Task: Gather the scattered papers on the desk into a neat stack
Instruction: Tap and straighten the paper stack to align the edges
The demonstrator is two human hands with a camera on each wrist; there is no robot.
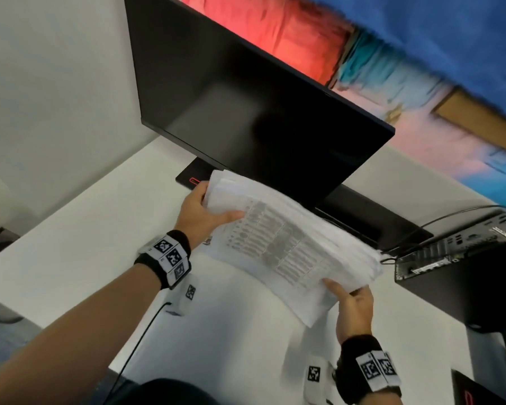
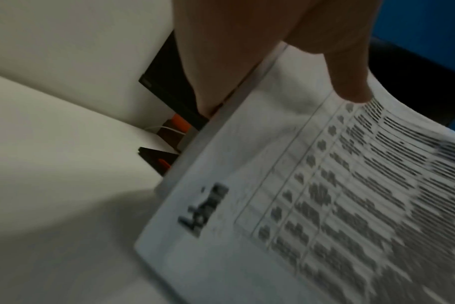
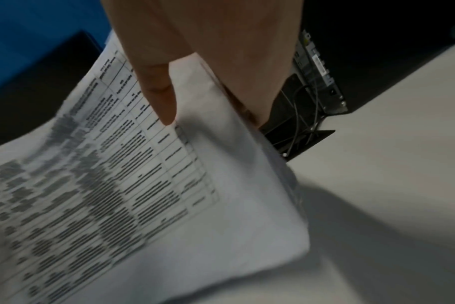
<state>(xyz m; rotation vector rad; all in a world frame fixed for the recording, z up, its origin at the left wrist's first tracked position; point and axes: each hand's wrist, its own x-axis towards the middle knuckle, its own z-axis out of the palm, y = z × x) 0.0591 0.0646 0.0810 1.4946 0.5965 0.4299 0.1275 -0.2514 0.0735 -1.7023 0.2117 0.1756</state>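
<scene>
A thick bundle of white papers [image 1: 287,244] with a printed table on top hangs above the white desk [image 1: 70,258], held by both ends. My left hand [image 1: 208,211] grips its far left end, thumb on top and fingers underneath. My right hand [image 1: 351,299] grips the near right corner the same way. In the left wrist view the thumb [image 2: 348,82] presses on the top sheet of the papers [image 2: 299,205]. In the right wrist view the thumb [image 3: 159,96] lies on the papers [image 3: 169,185]. The sheets' right edges are fanned and uneven.
A black monitor [image 1: 246,112] stands right behind the papers, its base [image 1: 193,176] on the desk. A black computer box [image 1: 465,273] with cables sits at the right. A black cable [image 1: 140,340] runs over the desk's near edge.
</scene>
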